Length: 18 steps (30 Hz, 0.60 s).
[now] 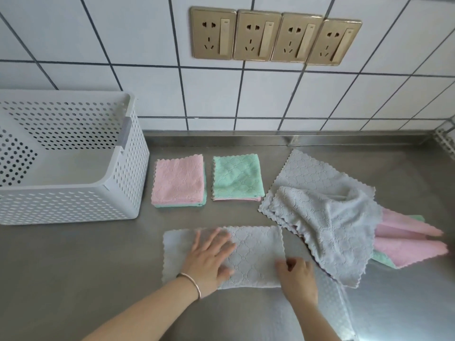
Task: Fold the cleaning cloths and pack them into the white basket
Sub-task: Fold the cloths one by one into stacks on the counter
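My left hand (pixel 211 257) lies flat, fingers spread, pressing the half-folded grey cloth (pixel 248 254) on the worktop (pixel 73 267). My right hand (pixel 298 276) pinches its near right corner. White basket (pixel 128 173) stands far left.

1 white basket (pixel 123 168), 2 folded stacks (pixel 178 180), 4 wall sockets (pixel 213 33), 2 hands (pixel 209 257).
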Tool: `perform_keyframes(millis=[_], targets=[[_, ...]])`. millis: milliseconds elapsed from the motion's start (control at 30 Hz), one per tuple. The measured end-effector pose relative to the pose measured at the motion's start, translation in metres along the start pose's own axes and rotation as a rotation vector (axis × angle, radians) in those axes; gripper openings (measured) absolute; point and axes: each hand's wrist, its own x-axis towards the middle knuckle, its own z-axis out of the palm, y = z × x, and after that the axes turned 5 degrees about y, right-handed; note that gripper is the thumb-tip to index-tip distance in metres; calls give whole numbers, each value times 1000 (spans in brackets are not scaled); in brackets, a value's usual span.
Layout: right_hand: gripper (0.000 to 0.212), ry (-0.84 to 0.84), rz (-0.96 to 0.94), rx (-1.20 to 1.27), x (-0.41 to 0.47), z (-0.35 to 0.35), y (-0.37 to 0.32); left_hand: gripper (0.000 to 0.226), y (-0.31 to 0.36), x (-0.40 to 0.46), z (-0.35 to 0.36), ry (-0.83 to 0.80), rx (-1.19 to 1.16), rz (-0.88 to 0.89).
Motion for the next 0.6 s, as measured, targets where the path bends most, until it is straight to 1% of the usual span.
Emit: perform_keyframes(millis=[67,133,233,333,400,467,533,600], targets=[[49,-23,33,-65,-7,2,-1,72,8,5,7,-82,66,79],[56,-27,47,-171,-10,0,-3,79,10,8,8,-198,42,76],[57,-43,41,-327,-11,-4,-4,80,7,12,8,-232,63,61],[52,-88,49,-389,-14,-5,-4,86,4,15,5,-257,52,52],[38,-106,52,-340,-18,-5,-6,93,5,16,4,-258,52,42],[17,-97,17,-236,-24,-8,-8,100,7,19,1,-270,50,20],[11,-27,-46,-129,-31,-6,-8,102,13,21,-6,-268,26,-2],[15,109,-160,-67,-42,-3,-13,101,23,20,-19,-192,-115,-72]])
